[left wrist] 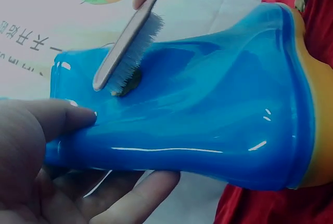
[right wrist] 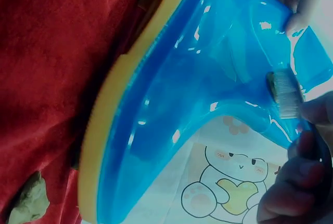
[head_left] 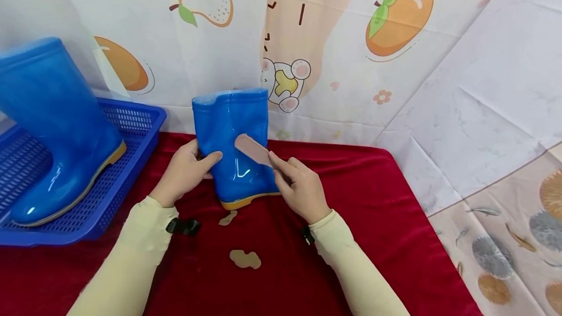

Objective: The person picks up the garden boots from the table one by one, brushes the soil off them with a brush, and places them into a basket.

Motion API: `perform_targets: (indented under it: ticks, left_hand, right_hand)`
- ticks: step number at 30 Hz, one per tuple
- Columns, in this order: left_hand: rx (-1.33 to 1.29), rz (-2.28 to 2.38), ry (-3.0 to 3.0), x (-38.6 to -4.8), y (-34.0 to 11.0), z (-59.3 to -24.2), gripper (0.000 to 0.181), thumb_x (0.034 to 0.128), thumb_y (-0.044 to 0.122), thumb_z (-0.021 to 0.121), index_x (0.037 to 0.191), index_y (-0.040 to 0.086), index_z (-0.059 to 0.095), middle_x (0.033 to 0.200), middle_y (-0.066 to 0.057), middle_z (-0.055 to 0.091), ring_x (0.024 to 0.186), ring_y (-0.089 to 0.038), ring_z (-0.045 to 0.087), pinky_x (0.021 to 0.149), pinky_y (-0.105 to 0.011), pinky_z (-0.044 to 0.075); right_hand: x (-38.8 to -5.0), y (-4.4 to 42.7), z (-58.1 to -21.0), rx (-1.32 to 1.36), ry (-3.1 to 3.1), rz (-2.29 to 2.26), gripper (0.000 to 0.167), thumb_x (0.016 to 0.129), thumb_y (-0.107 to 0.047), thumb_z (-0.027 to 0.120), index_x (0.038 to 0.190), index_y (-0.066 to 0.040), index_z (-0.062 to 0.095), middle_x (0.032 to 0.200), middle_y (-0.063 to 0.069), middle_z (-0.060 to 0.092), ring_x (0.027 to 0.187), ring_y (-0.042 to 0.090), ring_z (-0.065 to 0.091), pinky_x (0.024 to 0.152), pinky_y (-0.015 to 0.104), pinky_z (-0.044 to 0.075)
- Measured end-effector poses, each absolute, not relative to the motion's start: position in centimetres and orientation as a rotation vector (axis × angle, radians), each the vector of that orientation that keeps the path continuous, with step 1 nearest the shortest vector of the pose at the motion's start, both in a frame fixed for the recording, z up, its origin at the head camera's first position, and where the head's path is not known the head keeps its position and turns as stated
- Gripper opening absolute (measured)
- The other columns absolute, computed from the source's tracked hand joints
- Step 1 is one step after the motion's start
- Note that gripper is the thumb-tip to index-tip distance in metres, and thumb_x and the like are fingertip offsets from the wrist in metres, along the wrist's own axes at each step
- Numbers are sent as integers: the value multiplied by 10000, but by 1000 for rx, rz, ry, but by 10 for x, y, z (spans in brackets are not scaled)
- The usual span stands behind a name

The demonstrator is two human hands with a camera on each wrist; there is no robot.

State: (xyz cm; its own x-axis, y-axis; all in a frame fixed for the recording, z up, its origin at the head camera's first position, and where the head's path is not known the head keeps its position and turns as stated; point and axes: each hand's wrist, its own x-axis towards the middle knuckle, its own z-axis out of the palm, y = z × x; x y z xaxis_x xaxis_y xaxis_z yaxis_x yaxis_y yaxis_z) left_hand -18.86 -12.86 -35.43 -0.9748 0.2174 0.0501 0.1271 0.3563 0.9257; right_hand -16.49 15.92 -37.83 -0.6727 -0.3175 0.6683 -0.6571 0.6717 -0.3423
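A blue rubber boot [head_left: 232, 121] with a yellow sole is held upright, its heel toward the person. My left hand [head_left: 186, 169] grips the boot's shaft from the left, thumb on the near side and fingers behind. In my right hand [head_left: 303, 187] is the handle of a brush [head_left: 253, 150] with a pinkish back and pale bristles. The bristles [left wrist: 136, 52] touch the shaft at a small brownish-green patch [left wrist: 130, 84], seen partly behind them in the left wrist view.
At left, a blue plastic basket [head_left: 151, 116] holds a second blue boot [head_left: 66, 126]. Two tan-green flat lumps [head_left: 245, 259] lie on the red tablecloth [head_left: 364, 199] in front of the boot. A printed cloth [head_left: 342, 87] hangs behind the table.
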Motion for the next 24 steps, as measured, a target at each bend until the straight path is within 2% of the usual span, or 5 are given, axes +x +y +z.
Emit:
perform_targets:
  ticks: [9, 18, 24]
  left_hand:
    - [233, 1738, 2574, -189, -128, -357, 647, 1080, 362, 549, 1568, -3, 332, 1498, -278, 504, 1229, -508, 615, 880, -544, 572]
    - [322, 1650, 2584, -188, -130, -355, 710, 1048, 424, 594, 1579, 35, 329, 1483, -252, 528, 1225, -485, 624, 890, -558, 577]
    - [367, 1618, 2592, -187, -126, -353, 701, 1052, 415, 591, 1585, 49, 322, 1495, -233, 525, 1237, -467, 620, 905, -559, 577]
  right_hand:
    - [-161, 161, -376, 660, -2359, 783, 386, 944, -126, 686, 1324, -187, 725, 653, -52, 482, 575, 54, 382, 469, 221, 369]
    - [-164, 159, -376, 652, -2246, 802, 339, 1021, -160, 663, 1354, -108, 696, 749, -4, 554, 613, 97, 407, 495, 246, 372]
    - [-165, 160, -378, 642, -2241, 804, 360, 1025, -147, 655, 1385, -131, 674, 800, 7, 578, 638, 103, 433, 513, 255, 394]
